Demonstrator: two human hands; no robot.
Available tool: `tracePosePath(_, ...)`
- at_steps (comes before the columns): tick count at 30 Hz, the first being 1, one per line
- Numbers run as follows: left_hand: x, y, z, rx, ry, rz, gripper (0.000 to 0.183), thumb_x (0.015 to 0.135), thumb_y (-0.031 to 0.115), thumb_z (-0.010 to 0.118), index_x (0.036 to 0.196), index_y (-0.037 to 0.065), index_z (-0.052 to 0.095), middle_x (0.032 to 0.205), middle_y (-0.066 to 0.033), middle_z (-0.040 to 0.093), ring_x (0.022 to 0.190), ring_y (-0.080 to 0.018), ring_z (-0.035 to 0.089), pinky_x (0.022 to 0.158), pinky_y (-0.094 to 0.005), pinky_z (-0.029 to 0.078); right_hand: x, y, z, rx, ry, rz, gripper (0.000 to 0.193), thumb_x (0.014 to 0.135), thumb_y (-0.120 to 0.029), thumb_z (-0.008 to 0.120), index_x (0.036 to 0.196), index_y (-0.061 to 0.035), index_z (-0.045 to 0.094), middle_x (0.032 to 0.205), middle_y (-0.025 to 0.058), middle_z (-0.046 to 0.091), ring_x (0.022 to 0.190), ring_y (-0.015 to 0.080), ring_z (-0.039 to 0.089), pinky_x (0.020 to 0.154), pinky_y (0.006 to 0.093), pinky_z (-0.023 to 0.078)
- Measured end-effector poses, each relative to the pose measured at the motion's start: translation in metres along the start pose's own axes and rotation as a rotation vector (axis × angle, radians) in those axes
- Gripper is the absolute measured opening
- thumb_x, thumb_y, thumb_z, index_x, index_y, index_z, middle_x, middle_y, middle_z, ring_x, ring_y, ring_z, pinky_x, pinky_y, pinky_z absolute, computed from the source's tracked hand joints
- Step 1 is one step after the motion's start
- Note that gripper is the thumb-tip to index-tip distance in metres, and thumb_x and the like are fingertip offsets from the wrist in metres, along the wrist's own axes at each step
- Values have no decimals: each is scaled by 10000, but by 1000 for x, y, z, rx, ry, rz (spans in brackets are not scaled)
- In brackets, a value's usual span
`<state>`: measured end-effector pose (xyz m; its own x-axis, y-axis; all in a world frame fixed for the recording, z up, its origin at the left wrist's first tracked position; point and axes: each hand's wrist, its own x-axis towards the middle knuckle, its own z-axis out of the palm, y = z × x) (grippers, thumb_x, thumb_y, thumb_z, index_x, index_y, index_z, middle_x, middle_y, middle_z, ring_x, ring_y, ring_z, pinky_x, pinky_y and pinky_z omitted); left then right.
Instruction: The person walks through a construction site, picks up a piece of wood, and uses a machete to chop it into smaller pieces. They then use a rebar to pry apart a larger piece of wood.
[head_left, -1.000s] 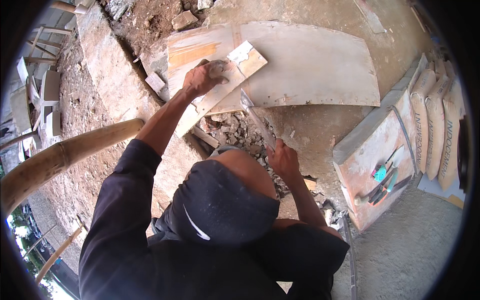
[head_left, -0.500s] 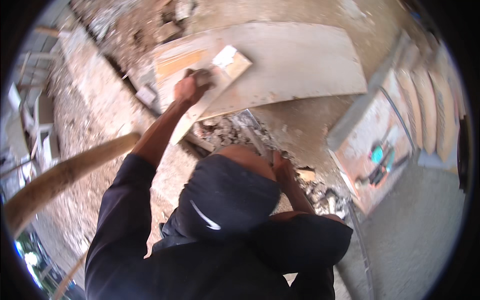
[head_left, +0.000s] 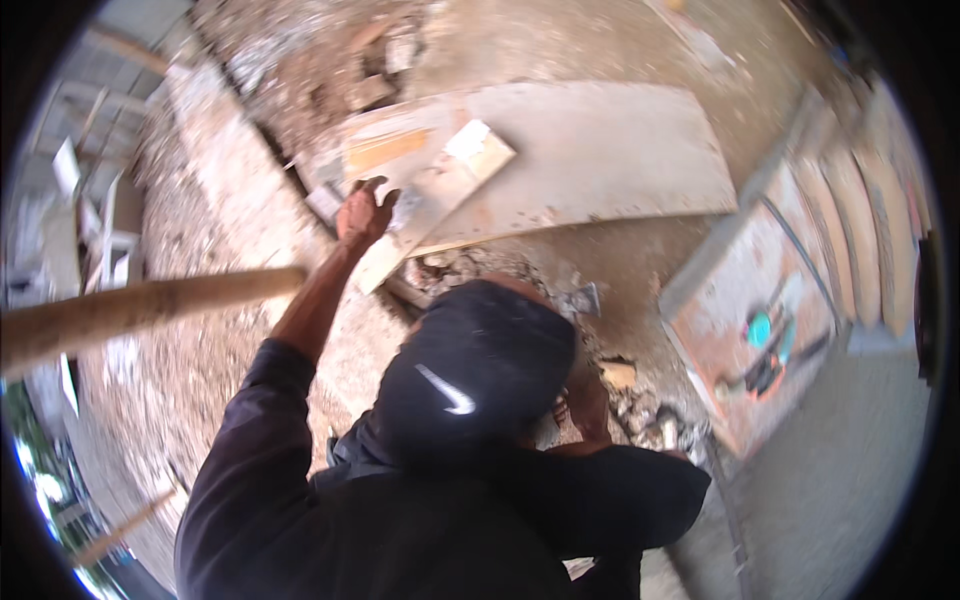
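Note:
My left hand (head_left: 367, 212) is raised beside a pale wooden plank (head_left: 408, 232), its fingers spread and nothing in them. The plank lies aslant across the left part of a large board (head_left: 610, 150); a white patch covers its far end. Lower down, my right hand (head_left: 582, 385) is mostly hidden behind my black-clothed left knee. Just beyond that knee shows the flat grey metal head of a hand tool (head_left: 582, 299). Its handle is out of sight, but it shifts with my right arm and appears to be in that hand.
Broken rubble (head_left: 655, 415) lies around my knees. On the right, a slab (head_left: 720, 320) carries a teal round item (head_left: 759, 329) and several hand tools (head_left: 768, 372). Curved boards (head_left: 850, 230) stand behind it. A round wooden pole (head_left: 150, 308) reaches in from the left.
My left hand has let go of the plank and moved left off it, its fingers opening. The metal tool head has swung rightward. The whole view has shifted slightly.

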<state>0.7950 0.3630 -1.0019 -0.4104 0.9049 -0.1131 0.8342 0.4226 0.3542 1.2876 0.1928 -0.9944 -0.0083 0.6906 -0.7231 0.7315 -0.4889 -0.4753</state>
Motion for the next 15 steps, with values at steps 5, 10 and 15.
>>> tracePosePath(5, -99, -21, 0, -113, 194, -388, 608, 854, 479, 746, 1354, 169, 592, 1210, -204, 625, 1101, -392, 650, 920, -499, 521, 74, 14, 5, -396, 83, -655, 352, 917, -324, 660, 1070, -12, 608, 892, 284, 683, 900, 492, 678, 720, 523, 541)
tracePosePath(10, -161, -57, 39, -600, 90, -807, 846, 815, 510, 799, 1397, -28, 503, 1153, -259, 673, 1092, -347, 667, 967, -432, 501, 94, -128, 27, -208, 121, -1008, 382, 936, -327, 692, 1116, -32, 532, 890, 263, 678, 817, 480, 685, 641, 530, 544)
tracePosePath(15, -159, -65, 54, -669, 160, -847, 888, 812, 431, 830, 1412, -107, 457, 1225, -307, 650, 1146, -367, 648, 1005, -424, 496, 73, -196, 64, -370, 72, -813, 501, 942, -411, 687, 1097, 28, 503, 840, 282, 680, 734, 444, 708, 636, 510, 579)
